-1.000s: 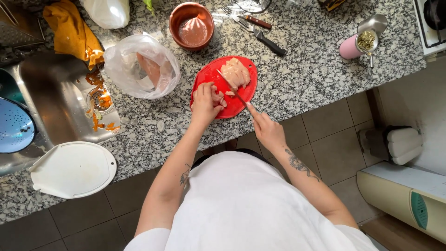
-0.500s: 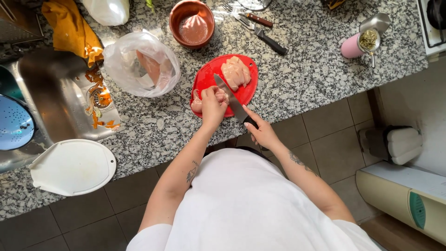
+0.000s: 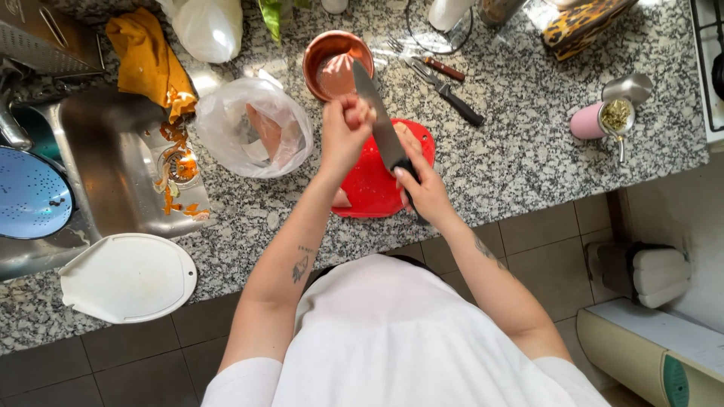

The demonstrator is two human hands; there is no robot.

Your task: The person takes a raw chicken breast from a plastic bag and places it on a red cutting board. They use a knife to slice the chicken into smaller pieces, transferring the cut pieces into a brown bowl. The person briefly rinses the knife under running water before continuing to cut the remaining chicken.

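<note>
Speckled grey granite table (image 3: 528, 151): carries every item listed; the two grips are held above its middle.

Stainless steel sink basin (image 3: 113, 166): set into the table well to the left of the grips; orange peelings are seen around its drain. A blue perforated round dish (image 3: 30, 192) lies at its far-left edge.

White rounded plastic board (image 3: 128, 275): laid on the table below the sink, well apart from both grips.

Clear plastic bag holding raw pink meat (image 3: 253, 128): placed just left of the left grip, not touched.

Red round plastic cutting board (image 3: 369, 188): lying directly beneath both grips; half a second earlier both hands were pressed down at it, and now they are lifted off it. The cutting stroke is judged to be paused.

Copper-coloured round bowl (image 3: 332, 64): stood just beyond the grips, near the blade tip.

Large black-handled chef's knife (image 3: 381, 124): clasped at the handle by the right hand (image 3: 422, 188), blade raised from the board and pointed away toward the bowl, where earlier it lay low across the board.

Left hand (image 3: 345, 132): clenched at the blade's left side, fingertips pinched together; whether a scrap is pinched there cannot be told.

Pink cylindrical cup with metal straw (image 3: 599, 119): stood well to the right of the grips.
</note>
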